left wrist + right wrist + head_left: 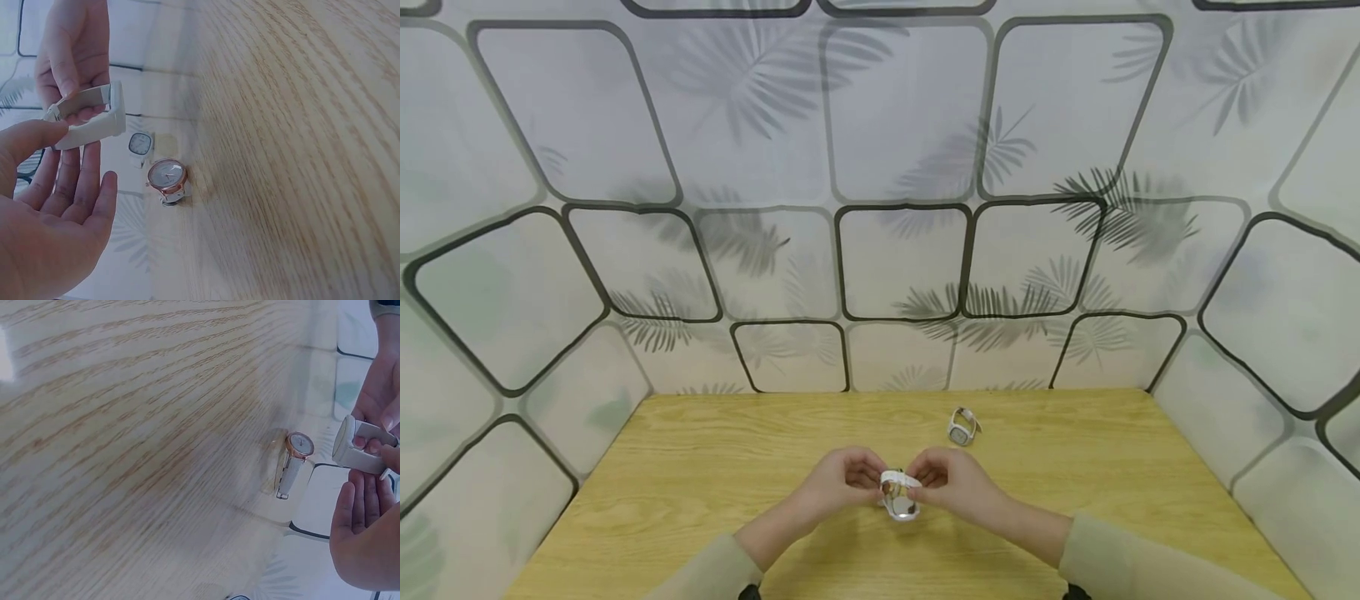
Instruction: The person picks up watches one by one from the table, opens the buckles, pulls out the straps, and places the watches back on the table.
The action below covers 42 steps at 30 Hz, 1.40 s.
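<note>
A white wristwatch (901, 510) is held up between both hands over the wooden table, its strap curved into a loop. My left hand (842, 482) pinches the strap from the left, thumb on top in the left wrist view. From the other side my right hand (962, 490) pinches the strap near its ends. In the right wrist view the held watch (362, 447) shows its strap loop, with its dial turned away. Just beyond the hands lies a rose-gold round watch (167, 175) with a pale strap (288, 478).
Farther back on the table, right of centre, another white watch (961, 427) with a squarish dial stands on its looped strap. Patterned fabric walls (902, 267) enclose the wooden table (715, 450) at the back and both sides.
</note>
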{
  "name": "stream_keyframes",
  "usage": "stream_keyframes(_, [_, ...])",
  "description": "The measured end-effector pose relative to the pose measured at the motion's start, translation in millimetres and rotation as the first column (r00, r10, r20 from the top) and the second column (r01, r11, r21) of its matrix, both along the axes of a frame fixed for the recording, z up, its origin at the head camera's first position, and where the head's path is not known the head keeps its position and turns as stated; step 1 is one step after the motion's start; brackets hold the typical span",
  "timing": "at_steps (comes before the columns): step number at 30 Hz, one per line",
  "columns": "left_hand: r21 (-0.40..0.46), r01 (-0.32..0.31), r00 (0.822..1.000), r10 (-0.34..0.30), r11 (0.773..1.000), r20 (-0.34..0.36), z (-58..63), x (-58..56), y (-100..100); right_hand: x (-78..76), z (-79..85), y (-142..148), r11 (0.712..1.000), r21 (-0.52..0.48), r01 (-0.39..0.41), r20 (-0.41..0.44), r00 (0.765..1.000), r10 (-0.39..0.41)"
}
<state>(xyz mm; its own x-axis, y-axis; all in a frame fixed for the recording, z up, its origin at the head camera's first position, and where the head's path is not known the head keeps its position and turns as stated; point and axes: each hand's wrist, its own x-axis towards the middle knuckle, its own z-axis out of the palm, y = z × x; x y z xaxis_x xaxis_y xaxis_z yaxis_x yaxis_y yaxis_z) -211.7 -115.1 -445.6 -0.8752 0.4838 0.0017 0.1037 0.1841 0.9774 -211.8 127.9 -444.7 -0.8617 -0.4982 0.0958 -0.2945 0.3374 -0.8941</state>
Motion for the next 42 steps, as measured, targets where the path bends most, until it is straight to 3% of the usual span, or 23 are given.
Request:
stream_keyframes(12, [-0.002, -0.005, 1.000, 0.005, 1.000, 0.023, -0.9, 4.0, 1.4, 3.4, -1.2, 0.6, 1.000, 0.007, -0.028, -0.050, 0.998, 0.029])
stream_keyframes(35, [0.000, -0.021, 0.999, 0.021, 1.000, 0.031, -1.9, 6.4, 2.1, 5.5, -2.5, -0.9, 0.999, 0.001, -0.052, -0.034, 0.998, 0.052])
stream_keyframes(42, [0.010, -0.057, 0.998, 0.057, 0.998, 0.029, -4.7, 6.8, 4.0, 6.0, -2.2, -1.5, 0.998, -0.006, -0.059, -0.035, 0.998, 0.059])
